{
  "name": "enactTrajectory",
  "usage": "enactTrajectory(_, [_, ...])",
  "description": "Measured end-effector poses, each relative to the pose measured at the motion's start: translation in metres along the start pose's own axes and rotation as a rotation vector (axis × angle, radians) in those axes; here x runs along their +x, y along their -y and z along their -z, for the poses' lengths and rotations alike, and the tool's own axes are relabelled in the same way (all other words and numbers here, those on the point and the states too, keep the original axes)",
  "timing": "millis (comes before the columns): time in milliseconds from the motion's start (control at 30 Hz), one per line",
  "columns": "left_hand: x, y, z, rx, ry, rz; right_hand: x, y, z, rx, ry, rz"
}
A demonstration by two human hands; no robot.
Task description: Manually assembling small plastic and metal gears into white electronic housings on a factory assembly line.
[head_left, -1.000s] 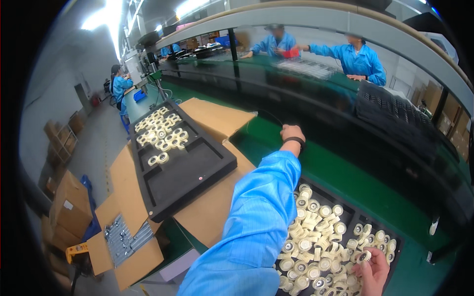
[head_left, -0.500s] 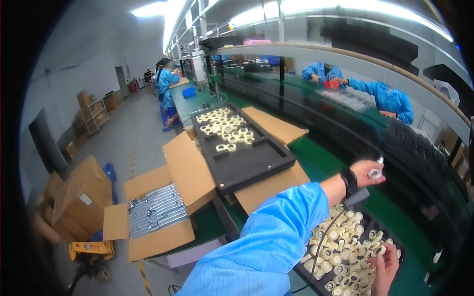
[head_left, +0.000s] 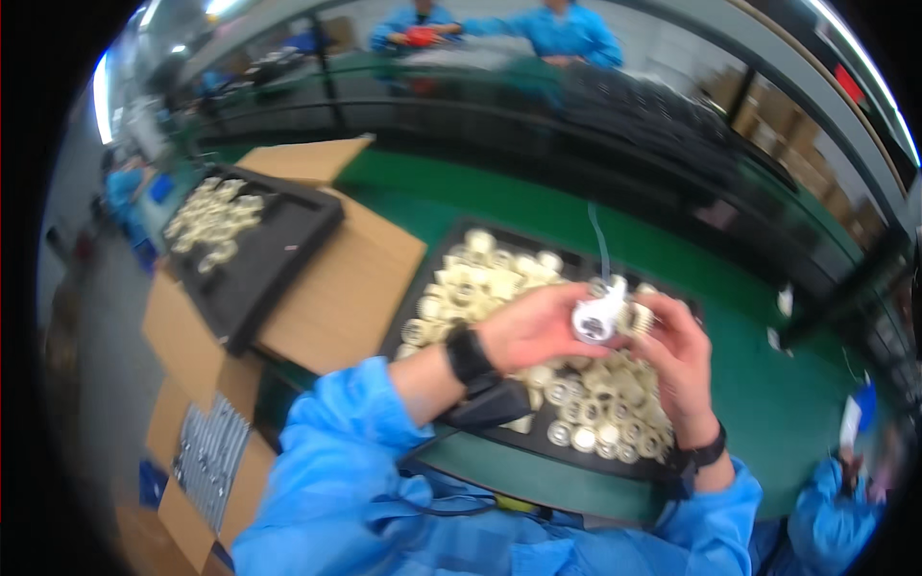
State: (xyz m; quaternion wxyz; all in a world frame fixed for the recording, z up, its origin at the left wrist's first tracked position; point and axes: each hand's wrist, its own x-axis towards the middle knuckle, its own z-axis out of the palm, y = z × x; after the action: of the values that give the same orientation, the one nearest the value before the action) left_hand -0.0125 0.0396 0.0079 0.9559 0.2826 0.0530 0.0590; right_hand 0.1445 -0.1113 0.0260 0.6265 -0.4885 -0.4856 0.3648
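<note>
My left hand (head_left: 523, 331) is closed on a white round plastic part (head_left: 595, 319) with a short stem on top and a dark pattern on its face. Close beside it, my right hand (head_left: 680, 363) pinches a cream ridged cap (head_left: 638, 318) between thumb and fingers. The two pieces are next to each other; whether they touch is unclear in the blur. Both hands are above a black tray (head_left: 540, 434) heaped with cream ridged caps (head_left: 600, 408), several showing dark round centres.
To the left, a second black tray (head_left: 279, 259) of similar caps rests on an open cardboard box (head_left: 346, 307). Below it, another carton (head_left: 171, 422) holds metal rods (head_left: 211, 451). A thin cable (head_left: 599, 235) rises behind my hands. Co-workers in blue (head_left: 576, 34) sit across the green bench (head_left: 768, 374).
My left hand has brought the white part back to the middle. My right hand has lifted from the tray with a cream cap. The view has swung to the right.
</note>
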Motion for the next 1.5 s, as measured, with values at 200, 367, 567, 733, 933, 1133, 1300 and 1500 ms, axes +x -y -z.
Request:
enactTrajectory(200, [0.005, 0.012, -0.003, 0.111, -0.063, -0.015, -0.003, -0.009, 0.011, 0.05, 0.046, -0.07])
enactTrajectory(367, [-0.002, 0.014, -0.008, 0.174, -0.047, -0.03, -0.003, -0.007, 0.01, 0.042, 0.09, -0.062])
enactTrajectory(567, [-0.004, 0.016, -0.006, 0.157, -0.02, -0.055, -0.003, -0.006, 0.008, 0.012, 0.054, -0.058])
enactTrajectory(733, [-0.004, 0.018, -0.007, 0.164, -0.074, -0.066, -0.004, -0.011, 0.012, -0.053, 0.057, -0.093])
enactTrajectory(933, [-0.003, 0.021, -0.006, 0.204, -0.095, -0.067, -0.003, -0.013, 0.009, -0.046, 0.045, -0.089])
enactTrajectory(1133, [-0.007, 0.021, -0.006, 0.27, -0.047, -0.046, -0.009, -0.013, 0.003, -0.546, 0.037, 0.271])
enactTrajectory(1300, [-0.004, 0.022, -0.008, 0.28, -0.045, -0.067, -0.007, -0.009, 0.004, -0.787, 0.06, 0.435])
enactTrajectory(1500, [0.003, 0.022, -0.005, 0.298, -0.138, -0.117, -0.002, -0.013, 0.002, -0.809, -0.039, 0.389])
